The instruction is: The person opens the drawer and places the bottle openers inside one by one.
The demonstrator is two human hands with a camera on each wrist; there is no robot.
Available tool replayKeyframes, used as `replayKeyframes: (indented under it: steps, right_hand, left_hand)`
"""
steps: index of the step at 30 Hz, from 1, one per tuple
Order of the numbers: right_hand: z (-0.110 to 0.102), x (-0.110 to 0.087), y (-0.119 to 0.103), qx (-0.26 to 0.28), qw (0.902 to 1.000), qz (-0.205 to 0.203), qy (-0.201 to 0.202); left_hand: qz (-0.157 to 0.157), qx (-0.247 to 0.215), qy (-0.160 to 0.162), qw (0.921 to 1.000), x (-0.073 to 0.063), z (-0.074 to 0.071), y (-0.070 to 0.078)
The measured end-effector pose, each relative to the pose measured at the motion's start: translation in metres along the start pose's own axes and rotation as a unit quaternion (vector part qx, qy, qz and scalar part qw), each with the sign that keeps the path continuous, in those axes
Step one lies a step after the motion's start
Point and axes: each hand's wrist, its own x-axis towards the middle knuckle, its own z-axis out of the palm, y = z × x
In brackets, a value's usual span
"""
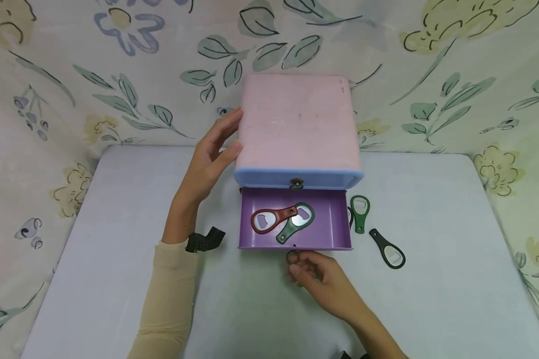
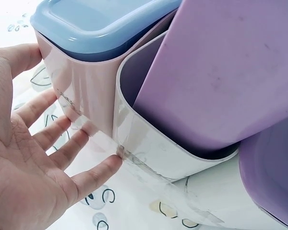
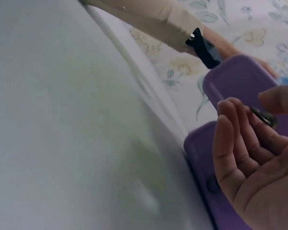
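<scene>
A small drawer cabinet with a pink top (image 1: 298,119) stands at the table's back, its purple drawer (image 1: 330,227) pulled out. My left hand (image 1: 206,162) rests against the cabinet's left side, fingers extended along the pink and white walls in the left wrist view. In front of the drawer, my right hand (image 1: 328,286) pinches its metal ring pull (image 1: 292,257) between thumb and fingers. Inside the drawer lie a red bottle opener (image 1: 280,215) and a green bottle opener (image 1: 288,232), partly overlapping.
Right of the drawer, another green bottle opener (image 1: 360,225) and a black bottle opener (image 1: 380,240) lie on the white table (image 1: 453,279). A further dark edge shows beside the drawer, mostly hidden. The blue upper drawer (image 1: 260,178) is closed. Floral cloth (image 1: 161,75) hangs behind.
</scene>
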Motion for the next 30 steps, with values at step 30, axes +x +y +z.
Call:
replayKeyframes:
  steps: [30]
  right_hand:
    - [0.022, 0.013, -0.006, 0.072, 0.9919, 0.030, 0.100]
  left_hand:
    - [0.000, 0.001, 0.000, 1.0000, 0.001, 0.000, -0.001]
